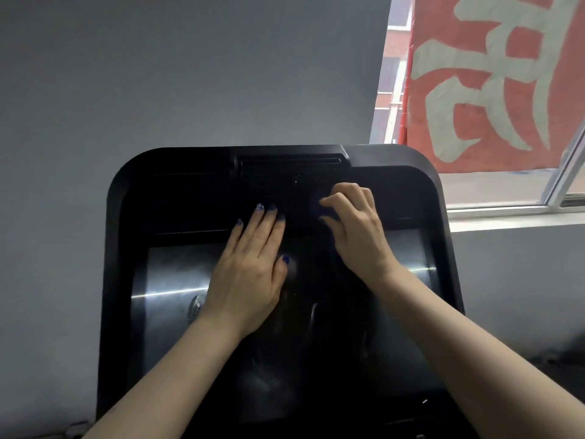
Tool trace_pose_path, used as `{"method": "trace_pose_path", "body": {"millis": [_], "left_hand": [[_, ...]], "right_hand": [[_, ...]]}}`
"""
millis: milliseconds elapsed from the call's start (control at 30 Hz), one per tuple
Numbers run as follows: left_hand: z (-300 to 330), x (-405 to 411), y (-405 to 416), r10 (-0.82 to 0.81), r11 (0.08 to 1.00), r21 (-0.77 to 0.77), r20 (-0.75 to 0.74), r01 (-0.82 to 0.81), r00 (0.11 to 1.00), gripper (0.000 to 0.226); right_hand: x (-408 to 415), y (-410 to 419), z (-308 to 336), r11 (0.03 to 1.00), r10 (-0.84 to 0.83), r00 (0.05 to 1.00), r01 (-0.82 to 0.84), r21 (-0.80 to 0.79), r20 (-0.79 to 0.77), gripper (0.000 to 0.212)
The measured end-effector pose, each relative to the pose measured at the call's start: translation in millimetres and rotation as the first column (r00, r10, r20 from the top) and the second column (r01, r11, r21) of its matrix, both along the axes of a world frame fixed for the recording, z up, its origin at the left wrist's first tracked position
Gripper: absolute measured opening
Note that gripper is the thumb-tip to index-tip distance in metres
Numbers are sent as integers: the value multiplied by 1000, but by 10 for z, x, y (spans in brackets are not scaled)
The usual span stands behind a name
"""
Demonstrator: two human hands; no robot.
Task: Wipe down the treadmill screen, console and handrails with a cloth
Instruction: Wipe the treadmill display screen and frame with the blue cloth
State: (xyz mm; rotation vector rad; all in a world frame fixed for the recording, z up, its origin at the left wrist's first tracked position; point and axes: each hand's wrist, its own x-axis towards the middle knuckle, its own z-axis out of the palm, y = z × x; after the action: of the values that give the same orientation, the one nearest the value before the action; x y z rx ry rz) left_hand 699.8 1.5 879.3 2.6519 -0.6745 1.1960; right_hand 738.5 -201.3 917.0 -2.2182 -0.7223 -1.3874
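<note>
On the black treadmill console (pixel 177 198), the left hand (pixel 250 274) lies flat, fingers straight, over the glossy screen (pixel 177 274) — the right hand (pixel 354 229) curls its fingers around a dark cloth (pixel 318 202), barely discernible.

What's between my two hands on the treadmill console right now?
In the head view, only bare black console surface shows between the flat left hand and the curled right hand. The right hand's fingers seem to bunch something dark, too dim to identify.

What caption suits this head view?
Left hand flat on the black treadmill console; right hand curled around a dark cloth.
</note>
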Motion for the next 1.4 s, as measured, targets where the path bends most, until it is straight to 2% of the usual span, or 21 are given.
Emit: {"method": "trace_pose_path", "body": {"millis": [267, 467, 633, 833, 1000, 1200, 1333, 1400], "left_hand": [[-5, 26, -32, 10, 999, -42, -4, -10, 1000, 56], [-48, 44, -50, 26, 999, -46, -4, -26, 1000, 60], [-37, 45, -42, 12, 999, -46, 13, -12, 1000, 60], [-22, 53, -25, 4, 999, -54, 9, -3, 1000, 59], [3, 35, -6, -2, 999, -42, -6, 2, 1000, 59], [11, 21, 3, 10, 1000, -13, -23, -10, 1000, 60], [17, 7, -5, 7, 1000, -20, -27, -8, 1000, 60], [18, 6, -5, 6, 1000, -20, -23, -7, 1000, 60]], "right_hand": [[-38, -252, -18, 994, 31, 999, -33, -101, -22, 17], [11, -69, -4, 999, -17, 1000, 17, 43, -7, 15], [-101, -339, -28, 992, 53, 998, -58, -117, -41, 16], [-29, -272, -9, 998, -49, 998, 51, 30, -44, 17], [-148, -520, -22, 991, 23, 997, -34, -131, -80, 15], [-108, -458, -12, 998, -64, 993, 65, 10, -99, 16], [-144, -658, -23, 996, -44, 993, 35, -84, -110, 14], [-131, -735, 8, 996, -70, 993, 64, -64, -100, 15]]}}
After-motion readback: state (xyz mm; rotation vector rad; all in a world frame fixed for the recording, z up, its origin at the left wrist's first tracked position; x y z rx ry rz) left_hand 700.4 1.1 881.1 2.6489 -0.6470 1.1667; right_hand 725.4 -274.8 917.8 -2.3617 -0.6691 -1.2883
